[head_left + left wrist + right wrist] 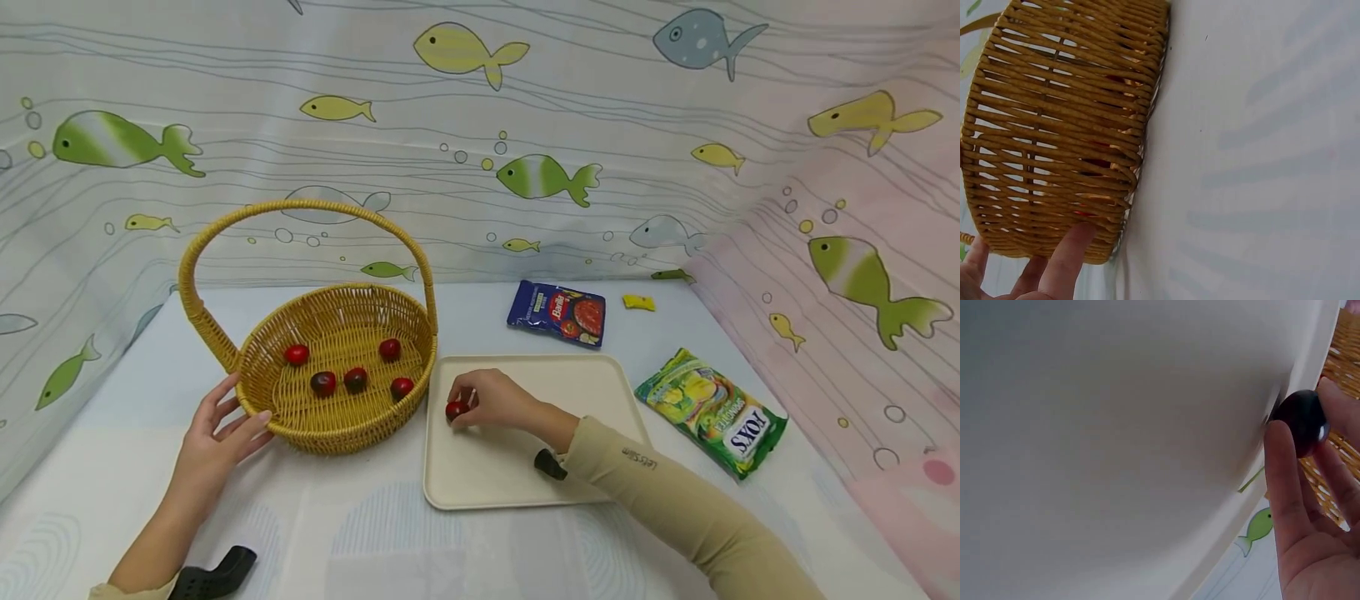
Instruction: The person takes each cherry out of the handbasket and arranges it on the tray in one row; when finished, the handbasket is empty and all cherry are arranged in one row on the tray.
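Observation:
A yellow wicker basket with a tall arched handle stands on the left, with several red cherries spread over its bottom. Against the basket's near left side rests my left hand, its fingers touching the outer wall; the left wrist view shows a finger fairly straight along the weave. My right hand is over the left part of a cream tray, pinching a dark red cherry between thumb and fingers. In the right wrist view that cherry appears near the tray's rim.
Behind the tray lies a blue Barilla pouch, with a small yellow packet to its right. A green Fox's bag lies right of the tray. A fish-patterned curtain hangs at the back of the white table.

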Motion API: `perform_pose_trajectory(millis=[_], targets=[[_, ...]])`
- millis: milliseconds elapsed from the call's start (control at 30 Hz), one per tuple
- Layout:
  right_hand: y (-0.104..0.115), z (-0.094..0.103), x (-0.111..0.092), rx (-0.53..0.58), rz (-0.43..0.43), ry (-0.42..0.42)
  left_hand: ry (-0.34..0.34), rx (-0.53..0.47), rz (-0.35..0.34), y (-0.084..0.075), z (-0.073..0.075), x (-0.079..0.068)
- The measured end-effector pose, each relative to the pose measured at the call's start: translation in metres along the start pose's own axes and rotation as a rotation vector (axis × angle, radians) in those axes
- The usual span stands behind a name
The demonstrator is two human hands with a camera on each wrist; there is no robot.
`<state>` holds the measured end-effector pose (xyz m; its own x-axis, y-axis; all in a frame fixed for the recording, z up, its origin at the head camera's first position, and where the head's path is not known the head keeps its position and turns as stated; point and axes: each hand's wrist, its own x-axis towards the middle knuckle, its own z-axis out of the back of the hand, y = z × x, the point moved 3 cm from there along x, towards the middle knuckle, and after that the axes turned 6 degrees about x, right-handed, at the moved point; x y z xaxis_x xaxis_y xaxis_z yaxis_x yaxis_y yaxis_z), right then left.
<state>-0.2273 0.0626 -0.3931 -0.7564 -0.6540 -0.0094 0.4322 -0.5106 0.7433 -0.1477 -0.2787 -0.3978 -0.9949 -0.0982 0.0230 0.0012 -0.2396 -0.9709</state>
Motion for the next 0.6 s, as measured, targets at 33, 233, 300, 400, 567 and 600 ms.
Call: perform_pose_trajectory(millis=[33, 233, 300, 400, 567, 600], targets=[[0.0001, -0.0005, 0.0000, 0.002, -0.001, 0.010, -0.001, -0.010, -0.001, 0.0003, 0.0000, -0.0003], [0.0024, -0.0002, 0.0002, -0.015, -0.014, 0.060, 0.000, -0.008, 0.002, 0.0004, 0.0004, -0.0004], [0.0025, -0.0002, 0.0009, -0.018, -0.016, 0.066, 0.002, -0.005, 0.004, 0.0003, 0.0006, -0.0005], [0.0022, -0.0006, 0.0019, -0.009, -0.016, 0.067, 0.004, -0.021, 0.000, 0.0005, 0.0010, -0.0003], [0.0034, -0.0006, 0.0025, 0.007, -0.007, 0.074, 0.003, -0.028, 0.004, 0.0020, 0.0012, 0.0004], [0.0039, -0.0001, 0.0024, 0.008, -0.007, 0.073, 0.004, -0.027, 0.008, 0.0026, 0.0010, 0.0003]])
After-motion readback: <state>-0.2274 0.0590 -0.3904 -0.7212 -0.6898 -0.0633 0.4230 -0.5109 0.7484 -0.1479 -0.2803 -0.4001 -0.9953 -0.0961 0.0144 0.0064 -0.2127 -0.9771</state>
